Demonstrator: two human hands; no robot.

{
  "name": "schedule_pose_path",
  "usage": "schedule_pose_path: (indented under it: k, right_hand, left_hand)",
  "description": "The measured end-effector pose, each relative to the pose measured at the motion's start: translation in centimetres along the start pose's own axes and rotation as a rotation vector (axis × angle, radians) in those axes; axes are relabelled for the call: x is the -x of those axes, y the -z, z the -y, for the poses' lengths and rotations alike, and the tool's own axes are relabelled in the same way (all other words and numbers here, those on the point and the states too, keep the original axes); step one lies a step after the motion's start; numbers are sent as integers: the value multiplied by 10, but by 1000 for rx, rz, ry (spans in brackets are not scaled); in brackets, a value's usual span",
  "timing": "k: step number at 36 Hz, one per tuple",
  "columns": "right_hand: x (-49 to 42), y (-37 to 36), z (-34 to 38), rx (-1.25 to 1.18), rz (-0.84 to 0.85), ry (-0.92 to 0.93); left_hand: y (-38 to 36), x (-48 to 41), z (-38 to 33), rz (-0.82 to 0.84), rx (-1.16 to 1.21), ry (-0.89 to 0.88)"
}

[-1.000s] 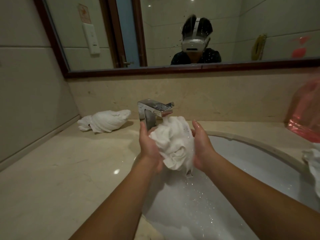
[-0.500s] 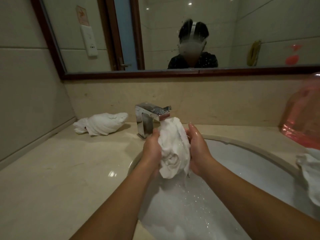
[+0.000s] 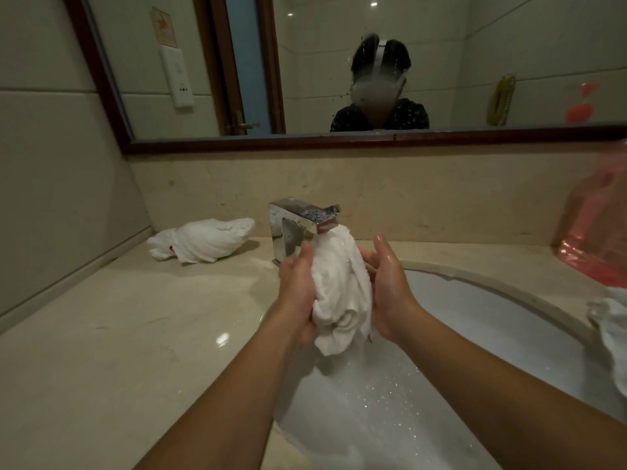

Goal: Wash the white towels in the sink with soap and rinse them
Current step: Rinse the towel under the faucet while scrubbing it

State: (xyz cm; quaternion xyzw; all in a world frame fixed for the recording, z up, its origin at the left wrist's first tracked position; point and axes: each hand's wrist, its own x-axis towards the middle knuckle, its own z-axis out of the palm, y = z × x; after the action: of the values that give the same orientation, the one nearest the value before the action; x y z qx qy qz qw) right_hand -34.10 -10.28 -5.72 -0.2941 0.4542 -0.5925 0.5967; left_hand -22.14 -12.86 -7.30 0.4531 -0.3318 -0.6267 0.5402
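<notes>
Landmark: tap (image 3: 307,220), at the sink's (image 3: 502,293) back rim.
Towel (image 3: 341,293): bunched, long axis upright, top touching the spout, above the basin.
Left hand (image 3: 297,286): clamped on the towel's left flank, just under the tap body.
Right hand (image 3: 390,286): palm pressed on the right flank, fingers partly lifted.
Nearer the tap: left hand.
Spare towel (image 3: 203,240): on the counter, left of the tap.
Step (judged): rinsing or squeezing under the spout.

Bunched terry towel (image 3: 341,293) held over the basin: white. Second twisted towel (image 3: 203,244) on the counter: white, with a small dark red mark. Polished stone counter (image 3: 112,334): beige, faintly mottled. Square metal tap (image 3: 298,225): chrome silver. Translucent plastic bag (image 3: 597,232): pink. Mirror's wooden frame (image 3: 339,142): dark reddish brown.
</notes>
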Motion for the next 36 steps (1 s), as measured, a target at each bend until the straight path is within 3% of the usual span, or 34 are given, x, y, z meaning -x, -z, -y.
schedule_pose_path:
  k: [2,6,18,25,36]
  right_hand:
    - [1,-2,1,-36,-14,7]
    - [3,-3,1,-125,-62,-16]
    - [14,-4,5,-50,5,-59]
    - [6,-2,13,-68,-38,-49]
    - [-1,-6,4,-104,-14,-59]
  left_hand:
    - [5,-19,12,-54,-17,-58]
    - [3,-8,6,31,-58,-89]
    - [4,4,-3,61,62,33]
    - [7,0,-7,132,191,102]
    - [28,-17,-5,117,498,18]
